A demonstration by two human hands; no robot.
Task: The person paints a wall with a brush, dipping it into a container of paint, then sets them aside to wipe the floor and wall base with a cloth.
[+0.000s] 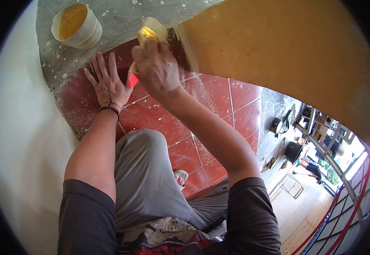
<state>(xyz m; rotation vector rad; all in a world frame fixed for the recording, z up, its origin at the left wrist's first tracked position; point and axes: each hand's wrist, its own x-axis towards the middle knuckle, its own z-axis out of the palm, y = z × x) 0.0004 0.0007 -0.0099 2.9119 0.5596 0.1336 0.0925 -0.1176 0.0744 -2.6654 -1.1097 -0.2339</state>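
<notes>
My right hand (157,68) grips a paintbrush (147,32) with a metallic gold band and a red handle end. Its pale bristles are at the edge where the ochre-yellow surface (278,42) meets the speckled grey surface (125,15). My left hand (110,88) rests with fingers spread on the dusty red tiles (142,114), a dark bracelet round its wrist. Beyond the left fingertips stands a whitish plastic tub (89,36) with yellowish-brown paint showing inside.
A pale wall (19,127) runs down the left. My bent knee (144,144) is below my arms. At the right lie a black bucket (293,151), metal frames (325,148) and a folding chair (291,186). A distant person (310,168) is near the bright opening.
</notes>
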